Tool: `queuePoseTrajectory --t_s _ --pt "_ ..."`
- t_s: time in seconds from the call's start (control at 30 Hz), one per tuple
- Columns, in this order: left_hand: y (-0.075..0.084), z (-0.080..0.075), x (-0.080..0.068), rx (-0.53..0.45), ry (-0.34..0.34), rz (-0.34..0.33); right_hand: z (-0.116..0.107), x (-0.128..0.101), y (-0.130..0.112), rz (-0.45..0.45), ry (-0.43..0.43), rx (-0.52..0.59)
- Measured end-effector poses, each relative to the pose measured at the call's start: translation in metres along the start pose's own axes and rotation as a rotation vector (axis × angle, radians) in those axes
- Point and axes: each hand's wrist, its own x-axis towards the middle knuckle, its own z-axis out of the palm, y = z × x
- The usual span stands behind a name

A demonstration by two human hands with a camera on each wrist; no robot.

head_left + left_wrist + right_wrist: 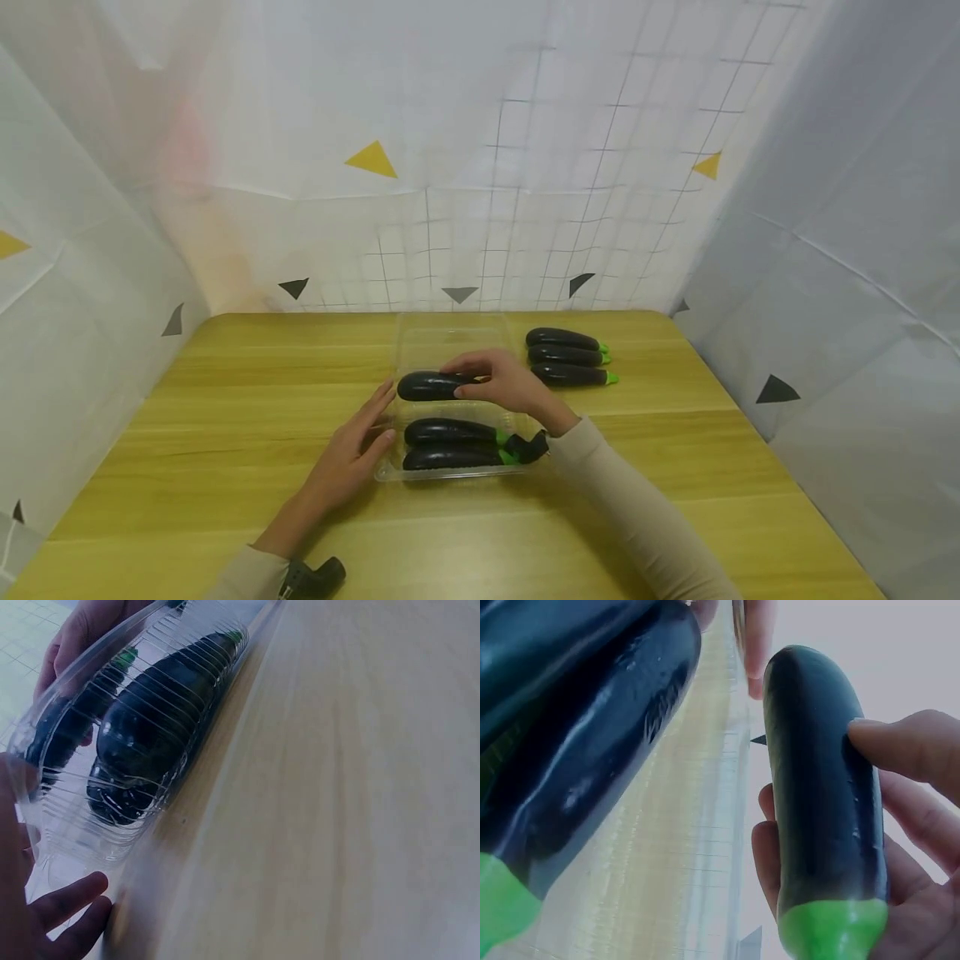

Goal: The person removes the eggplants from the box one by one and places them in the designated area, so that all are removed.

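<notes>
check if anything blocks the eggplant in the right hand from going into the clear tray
Nothing visible does. The right hand holds the eggplant over the tray's free far part; two eggplants fill the near side.

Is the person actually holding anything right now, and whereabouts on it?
The right hand grips an eggplant around its stem-end half, over the clear plastic tray. The left hand only rests against the tray's left edge, fingers straight.

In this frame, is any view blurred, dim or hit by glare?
Head view: sharp, evenly lit, edges bowed by the wide lens. Left wrist view: table smeared, clear container glinting. Right wrist view: dim, the held eggplant close and slightly soft.
</notes>
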Motion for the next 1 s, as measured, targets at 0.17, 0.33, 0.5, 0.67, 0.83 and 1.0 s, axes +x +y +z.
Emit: queuePoseTrajectory --t_s 0.17,0.33,0.5,0.67,0.83,1.0 --pt "0.001 0.0 -0.001 0.006 0.0 -0.018 0.001 -0.007 -0.003 -0.007 0.024 0.022" --pt "0.001 0.001 -0.001 0.011 0.003 -0.03 -0.002 -0.013 -0.01 -0.021 0.047 0.046" --pt "0.0 0.001 -0.001 0.022 0.005 -0.028 -0.006 -0.019 -0.014 0.0 0.059 0.057" --pt "0.0 0.002 -0.001 0.016 0.002 -0.023 -0.011 -0.025 -0.016 0.005 0.07 0.073" --pt "-0.001 0.002 -0.001 0.016 0.002 -0.022 -0.016 -0.029 -0.016 0.009 0.079 0.081" --pt "-0.001 0.0 -0.001 0.032 0.001 -0.023 -0.022 -0.034 -0.016 0.016 0.081 0.081"
